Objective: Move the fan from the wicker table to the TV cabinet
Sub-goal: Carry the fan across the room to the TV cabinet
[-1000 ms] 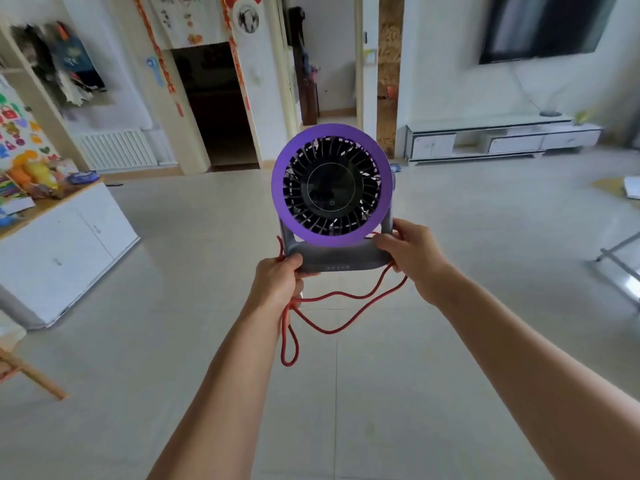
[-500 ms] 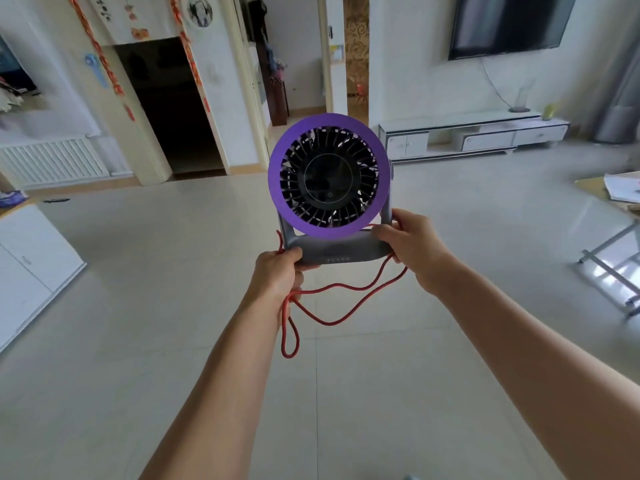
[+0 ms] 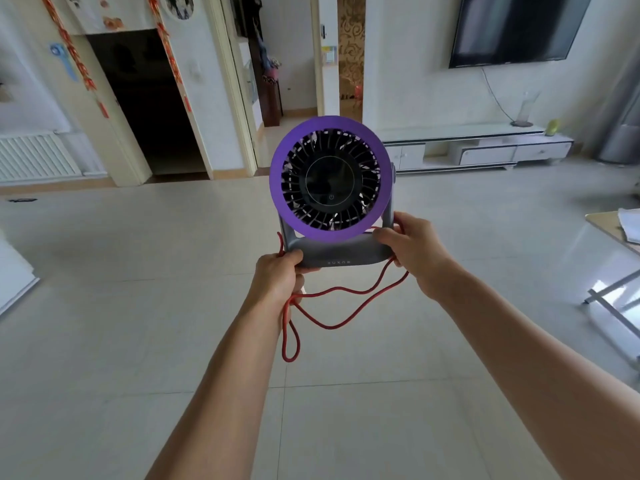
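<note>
- Head view: the fan (image 3: 327,178), purple ring around black blades, is held upright in the air over the tiled floor (image 3: 138,341), just above both sets of fingers.
- The left hand (image 3: 277,278) is clenched around the left end of the fan's grey base, thumb on the front edge.
- The right hand (image 3: 414,251) grasps the right end of the base, fingers wrapped behind it.
- A red cord (image 3: 332,306) passes through both grips and sags in loops below the fingers, one long loop hanging under the left hand.
- The TV cabinet (image 3: 478,147) stands against the wall well beyond the right fingers, under the wall-mounted TV (image 3: 519,26).
</note>
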